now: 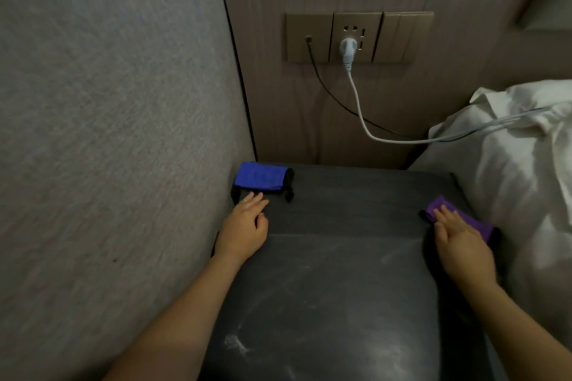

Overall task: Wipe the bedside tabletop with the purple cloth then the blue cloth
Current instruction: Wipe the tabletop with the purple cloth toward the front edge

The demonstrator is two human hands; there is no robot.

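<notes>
Meanwhile, at a bedside table, a person's right hand [461, 241] lies flat, fingers straight, on the purple cloth [473, 221] at the right edge of the dark tabletop [334, 272], just beside the white bedding [520, 170]. The left hand [244, 226] rests on the far left part of the tabletop with fingers extended and holding nothing; its fingertips [257, 196] reach the near edge of the blue cloth [261, 176], which lies folded in the far left corner against the wall [108, 102]. Pale dusty streaks mark the near half of the tabletop, while the far half looks darker and cleaner.

Judging by the flat palm on the purple cloth, the first step, wiping with purple, appears to be in hand, though whether it is beginning or ending cannot be told. The streaks suggest the near surface still needs passes. The next move likely calls for sweeping the purple cloth leftward and nearer across the streaked area under steady pressure, keeping it clear of the bedding, before the left hand takes up the blue cloth. A white cable [359, 105] hangs from the socket [353, 37] beyond.
</notes>
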